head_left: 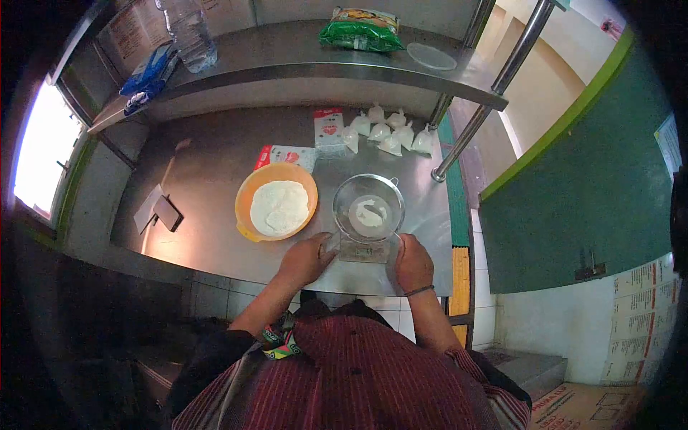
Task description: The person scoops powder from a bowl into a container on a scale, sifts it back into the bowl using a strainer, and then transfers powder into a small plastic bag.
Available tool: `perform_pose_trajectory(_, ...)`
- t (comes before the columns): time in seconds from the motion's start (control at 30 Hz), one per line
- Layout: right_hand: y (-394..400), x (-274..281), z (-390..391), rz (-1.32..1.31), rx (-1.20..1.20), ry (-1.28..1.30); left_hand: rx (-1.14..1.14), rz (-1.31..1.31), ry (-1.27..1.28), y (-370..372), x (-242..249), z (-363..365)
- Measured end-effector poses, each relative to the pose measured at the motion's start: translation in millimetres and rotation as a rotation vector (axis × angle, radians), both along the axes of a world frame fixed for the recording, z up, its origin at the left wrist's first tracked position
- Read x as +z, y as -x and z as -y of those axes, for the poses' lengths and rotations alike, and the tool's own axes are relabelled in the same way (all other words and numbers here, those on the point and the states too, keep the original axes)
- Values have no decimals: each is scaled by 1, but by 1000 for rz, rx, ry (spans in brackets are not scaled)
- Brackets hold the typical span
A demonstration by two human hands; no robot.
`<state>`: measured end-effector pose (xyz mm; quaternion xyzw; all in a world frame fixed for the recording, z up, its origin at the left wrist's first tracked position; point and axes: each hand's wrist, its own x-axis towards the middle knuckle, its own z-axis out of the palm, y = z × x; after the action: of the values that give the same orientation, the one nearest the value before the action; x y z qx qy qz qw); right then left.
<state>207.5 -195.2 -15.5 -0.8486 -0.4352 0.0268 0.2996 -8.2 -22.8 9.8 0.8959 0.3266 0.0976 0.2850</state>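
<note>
A round metal sieve [346, 188] with a fine mesh sits above a small kitchen scale [364, 252], and white powder [370, 213] shows in its middle. My right hand [414, 265] is closed at the sieve's lower right, around its handle. At the lower left of the sieve, beside the scale, my left hand [308, 259] has its fingers curled in; what they hold, if anything, is hidden. Left of the sieve stands an orange plastic bowl [244, 203] with a heap of white flour [279, 208] in it.
Several small knotted bags of white powder [390, 145] stand at the back of the steel table [208, 154]. Red and white packets [329, 129] lie near them. A phone-like device on a stand [168, 213] is at the left. The shelf [287, 61] above holds a green bag [362, 30] and a bottle [190, 36].
</note>
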Motion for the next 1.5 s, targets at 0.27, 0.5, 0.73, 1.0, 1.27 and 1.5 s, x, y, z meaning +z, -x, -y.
perform_pose_trajectory(0.27, 3, -1, 0, -18, -6, -42, 17, -134, 154, -2, 19, -1)
perform_pose_trajectory(0.5, 6, 3, 0, -11, -23, -156, -2, -77, 87, 1, 5, -3)
perform_pose_trajectory(0.73, 0, 0, -6, 11, -91, -138, 5, -68, 83, 1, 4, -3)
perform_pose_trajectory(1.0, 12, 9, -2, -78, 0, -113, -4, -20, 33, 1, 0, -6)
perform_pose_trajectory(1.27, 19, 5, 7, 13, 95, -69, 42, -76, 110, -2, 10, -9)
perform_pose_trajectory(1.5, 15, 6, -1, -10, 38, -13, -17, -52, 22, 1, 1, -9)
